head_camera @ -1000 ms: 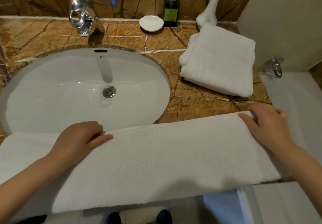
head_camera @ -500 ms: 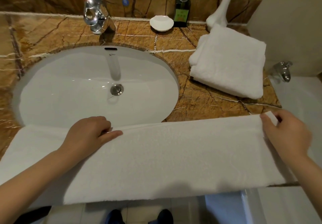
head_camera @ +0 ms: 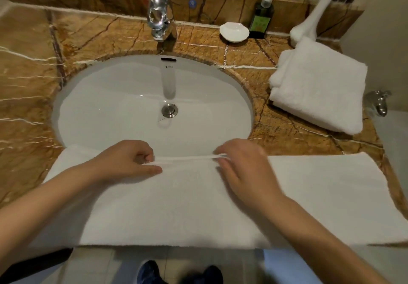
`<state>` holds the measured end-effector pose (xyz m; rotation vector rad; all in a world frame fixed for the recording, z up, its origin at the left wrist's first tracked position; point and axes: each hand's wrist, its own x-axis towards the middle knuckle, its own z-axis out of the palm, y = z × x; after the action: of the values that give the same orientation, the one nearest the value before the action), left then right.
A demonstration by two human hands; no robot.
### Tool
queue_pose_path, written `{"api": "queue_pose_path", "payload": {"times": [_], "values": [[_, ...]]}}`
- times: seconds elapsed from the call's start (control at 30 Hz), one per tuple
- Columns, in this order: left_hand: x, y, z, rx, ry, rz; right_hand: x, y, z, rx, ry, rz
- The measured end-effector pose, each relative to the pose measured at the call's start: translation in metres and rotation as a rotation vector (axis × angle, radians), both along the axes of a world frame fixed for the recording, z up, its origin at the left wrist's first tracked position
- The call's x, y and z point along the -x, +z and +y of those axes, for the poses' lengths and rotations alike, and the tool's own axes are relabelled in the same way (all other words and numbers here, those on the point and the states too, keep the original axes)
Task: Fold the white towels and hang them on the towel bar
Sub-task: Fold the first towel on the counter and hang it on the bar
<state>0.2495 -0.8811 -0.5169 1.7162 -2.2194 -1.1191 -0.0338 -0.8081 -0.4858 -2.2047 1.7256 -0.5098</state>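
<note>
Pinching the far edge of the towel [head_camera: 320,195] mid-length, my left hand [head_camera: 123,162] and right hand [head_camera: 242,169] sat close together; its long axis ran sideways, one end beyond each hand.

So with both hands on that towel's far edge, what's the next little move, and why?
Probably lift that edge and bring it toward the near edge, halving the long towel lengthwise. The left hand and right hand both pinch the far edge near its middle, and the towel lies flat across the counter front.
</note>
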Motion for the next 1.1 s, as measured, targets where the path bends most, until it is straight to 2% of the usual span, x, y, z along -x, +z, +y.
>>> {"api": "queue_pose_path", "payload": {"times": [0.13,0.23,0.43,0.6,0.77,0.9,1.0,1.1], "values": [[-0.028,0.006,-0.008,-0.180,-0.106,0.071,-0.073,-0.021,-0.024,-0.119,0.123,0.016],[-0.037,0.011,-0.005,-0.278,-0.134,0.183,-0.091,-0.039,-0.022,-0.043,0.165,0.103],[-0.034,0.018,-0.006,-0.370,-0.282,0.200,-0.089,-0.040,-0.017,0.076,0.096,0.043],[-0.043,0.018,-0.009,-0.361,-0.315,0.155,-0.090,-0.042,-0.017,0.067,0.095,0.046],[-0.059,0.027,-0.015,-0.388,-0.501,-0.027,-0.089,-0.041,-0.016,0.030,0.095,0.045],[-0.070,0.031,-0.022,-0.301,-0.531,-0.074,-0.090,-0.040,-0.017,0.016,0.093,0.061],[-0.088,0.031,-0.030,-0.219,-0.490,-0.133,-0.089,-0.039,-0.016,0.014,0.092,0.066],[-0.114,0.036,-0.039,-0.222,-0.328,-0.142,-0.089,-0.039,-0.016,0.013,0.091,0.060]]}}
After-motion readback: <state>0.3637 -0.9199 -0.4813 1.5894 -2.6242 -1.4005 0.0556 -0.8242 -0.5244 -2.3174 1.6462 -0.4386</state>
